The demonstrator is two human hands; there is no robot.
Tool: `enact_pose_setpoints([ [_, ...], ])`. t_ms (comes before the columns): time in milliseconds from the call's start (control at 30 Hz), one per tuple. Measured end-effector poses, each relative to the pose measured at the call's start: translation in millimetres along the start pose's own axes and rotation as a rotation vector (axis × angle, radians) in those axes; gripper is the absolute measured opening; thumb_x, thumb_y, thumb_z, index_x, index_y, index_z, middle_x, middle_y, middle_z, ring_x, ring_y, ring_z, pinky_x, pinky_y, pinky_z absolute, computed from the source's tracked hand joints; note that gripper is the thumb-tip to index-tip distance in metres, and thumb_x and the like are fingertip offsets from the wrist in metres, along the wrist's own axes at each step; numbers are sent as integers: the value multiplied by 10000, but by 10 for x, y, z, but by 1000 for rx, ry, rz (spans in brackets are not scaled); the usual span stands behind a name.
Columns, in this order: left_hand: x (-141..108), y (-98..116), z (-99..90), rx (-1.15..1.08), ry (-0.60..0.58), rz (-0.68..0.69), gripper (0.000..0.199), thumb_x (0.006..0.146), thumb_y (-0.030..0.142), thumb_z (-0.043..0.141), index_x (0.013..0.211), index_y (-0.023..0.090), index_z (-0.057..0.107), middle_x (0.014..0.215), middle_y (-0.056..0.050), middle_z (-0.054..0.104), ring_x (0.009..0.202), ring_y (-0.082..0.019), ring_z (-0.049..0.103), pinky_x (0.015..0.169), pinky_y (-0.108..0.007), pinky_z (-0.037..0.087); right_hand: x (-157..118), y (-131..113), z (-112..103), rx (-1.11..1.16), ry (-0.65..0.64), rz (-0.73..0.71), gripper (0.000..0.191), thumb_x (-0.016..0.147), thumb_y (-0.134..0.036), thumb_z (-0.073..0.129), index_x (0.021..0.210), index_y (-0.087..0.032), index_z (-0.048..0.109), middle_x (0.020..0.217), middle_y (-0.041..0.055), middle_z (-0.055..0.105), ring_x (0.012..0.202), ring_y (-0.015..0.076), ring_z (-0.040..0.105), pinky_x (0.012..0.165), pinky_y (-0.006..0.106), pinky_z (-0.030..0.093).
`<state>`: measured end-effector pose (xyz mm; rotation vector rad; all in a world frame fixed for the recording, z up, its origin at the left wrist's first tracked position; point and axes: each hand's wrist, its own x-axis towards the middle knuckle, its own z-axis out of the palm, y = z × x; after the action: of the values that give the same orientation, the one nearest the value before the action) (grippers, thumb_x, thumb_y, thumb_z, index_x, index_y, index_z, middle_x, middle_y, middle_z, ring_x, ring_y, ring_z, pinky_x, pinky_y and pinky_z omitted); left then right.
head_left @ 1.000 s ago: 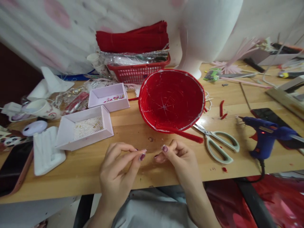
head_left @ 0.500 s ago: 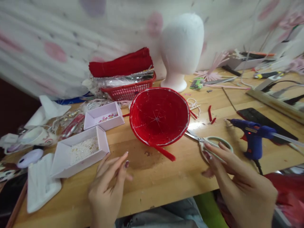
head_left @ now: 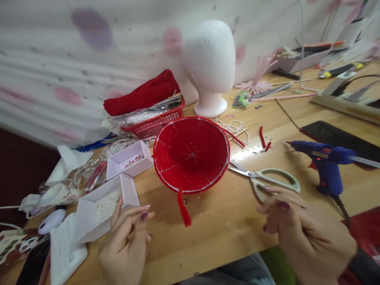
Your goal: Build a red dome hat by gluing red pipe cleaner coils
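Observation:
A red bowl-shaped piece [head_left: 192, 158], its rim edged in white, sits hollow side up on the wooden table. A short fuzzy red strip [head_left: 184, 209] sticks out from its front edge, and another reaches out at the right. My left hand [head_left: 127, 237] hovers near the bead box, front left of the bowl, fingers loosely bent and holding nothing. On the other side, my right hand [head_left: 308, 233] is empty too, its fingers loosely curled, close to the handles of the scissors [head_left: 277, 176]. The scissors lie spread with their blades toward the bowl.
A blue glue gun [head_left: 323, 158] with a lit red light stands at the right. Two pale boxes [head_left: 132, 190] hold beads and gems. Behind are a red basket [head_left: 154, 124] with red bundles and a white foam head [head_left: 210, 63]. Red scraps [head_left: 261, 136] lie beyond the scissors.
The bowl has turned: its front strip pointed right and now points toward me. Both hands stay empty, with the right fingers curled more. The whole view has shifted slightly.

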<state>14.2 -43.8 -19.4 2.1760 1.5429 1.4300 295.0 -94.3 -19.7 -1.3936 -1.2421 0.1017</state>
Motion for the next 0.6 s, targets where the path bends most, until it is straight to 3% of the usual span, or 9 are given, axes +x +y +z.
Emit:
enact_pose_setpoints([
  [67, 13, 39, 27, -4, 25, -2, 168, 895, 147, 621, 786, 236, 711, 629, 67, 663, 679, -134, 669, 1145, -506, 418, 60, 91, 23, -63, -66, -73, 237, 913, -162, 626, 702, -257, 675, 735, -9, 709, 768, 194, 673, 821, 383, 529],
  [100, 26, 72, 49, 14, 38, -24, 136, 885, 147, 635, 888, 244, 730, 668, 58, 687, 741, -150, 684, 1127, -495, 434, 80, 134, 38, -109, -90, -82, 135, 899, -169, 654, 823, -262, 714, 874, 12, 746, 860, 211, 681, 822, 380, 526],
  [167, 73, 151, 96, 61, 35, -40, 275, 864, 165, 668, 1122, 251, 702, 873, 15, 742, 880, -179, 689, 1063, -450, 478, 90, 200, 67, -154, -108, -80, 124, 884, -188, 688, 980, -258, 720, 990, 29, 757, 911, 206, 689, 810, 347, 526],
  [267, 198, 257, 139, 125, -43, 63, 347, 865, 195, 672, 1204, 268, 662, 1162, -40, 680, 1086, -214, 635, 985, -395, 494, 49, 240, 98, -107, -96, -44, 77, 897, -189, 677, 920, -261, 695, 799, -16, 737, 737, 153, 685, 693, 281, 513],
  [400, 414, 322, 147, 278, -187, 196, 373, 871, 254, 694, 1234, 314, 633, 1380, -48, 539, 1289, -271, 506, 1098, -461, 386, 1, 196, 110, 30, -154, 13, 191, 913, -178, 648, 743, -239, 587, 586, -50, 594, 591, 122, 607, 608, 256, 471],
  [500, 573, 308, 168, 318, -391, 289, 378, 883, 267, 696, 1247, 332, 615, 1440, -45, 493, 1353, -289, 434, 1132, -498, 340, 17, 123, 135, 201, -187, 39, 363, 976, -133, 499, 624, -220, 477, 541, -38, 507, 579, 116, 567, 647, 272, 467],
  [600, 710, 263, 204, 322, -538, 374, 340, 884, 290, 699, 1215, 322, 629, 1409, -51, 531, 1369, -304, 395, 1129, -537, 325, 67, 50, 205, 150, -220, 11, 394, 984, -140, 464, 596, -211, 454, 542, -26, 484, 513, 108, 492, 543, 279, 381],
])
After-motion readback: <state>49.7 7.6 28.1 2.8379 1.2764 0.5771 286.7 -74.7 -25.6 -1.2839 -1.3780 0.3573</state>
